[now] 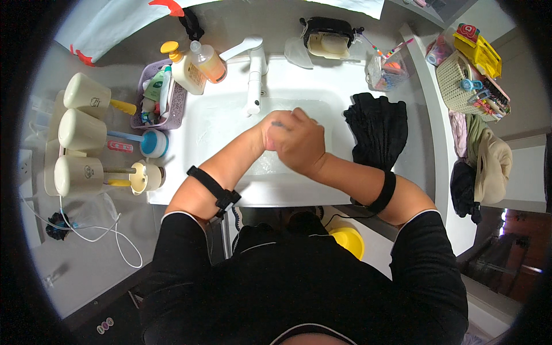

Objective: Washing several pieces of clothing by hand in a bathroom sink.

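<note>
Over the white sink basin, both hands are pressed together just in front of the white faucet. My right hand is closed over the fingers of my left hand, which is curled beneath it. A small grey patch and a pink patch show between them; I cannot make out what they are. Water and some foam lie in the basin below. On the sink's right ledge rests a bunched black cloth, close to my right forearm and apart from both hands.
Left of the faucet stand a yellow-topped pump bottle, a bottle of orange liquid and a purple basket. Cream cup holders line the left wall. A soap box and clear cup are behind; a yellow bucket sits below.
</note>
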The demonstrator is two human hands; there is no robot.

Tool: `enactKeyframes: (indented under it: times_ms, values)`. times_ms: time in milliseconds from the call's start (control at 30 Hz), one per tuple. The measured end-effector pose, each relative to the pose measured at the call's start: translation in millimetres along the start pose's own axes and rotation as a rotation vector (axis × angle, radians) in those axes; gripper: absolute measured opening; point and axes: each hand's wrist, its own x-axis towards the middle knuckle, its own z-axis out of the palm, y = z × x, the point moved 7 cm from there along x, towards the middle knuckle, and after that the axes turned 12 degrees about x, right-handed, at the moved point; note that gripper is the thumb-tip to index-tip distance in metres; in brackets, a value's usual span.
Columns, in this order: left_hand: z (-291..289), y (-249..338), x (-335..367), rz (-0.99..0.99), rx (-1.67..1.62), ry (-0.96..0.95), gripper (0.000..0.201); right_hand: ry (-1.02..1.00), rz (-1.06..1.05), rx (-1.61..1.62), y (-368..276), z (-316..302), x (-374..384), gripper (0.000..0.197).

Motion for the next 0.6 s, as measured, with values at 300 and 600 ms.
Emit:
enactKeyframes:
  times_ms: [300, 600]
  values:
    - [34.7, 21.5, -15.5, -0.322, 0.085, 0.258, 0.017, -0.096, -0.451, -0.08, -34.9, 22.3, -30.5, 0.006]
    - [9.6, 2.8, 12.3, -0.255, 0.914, 0.345, 0.025, -0.339, -0.569, -0.105, -7.9, 71.7, -77.4, 0.01]
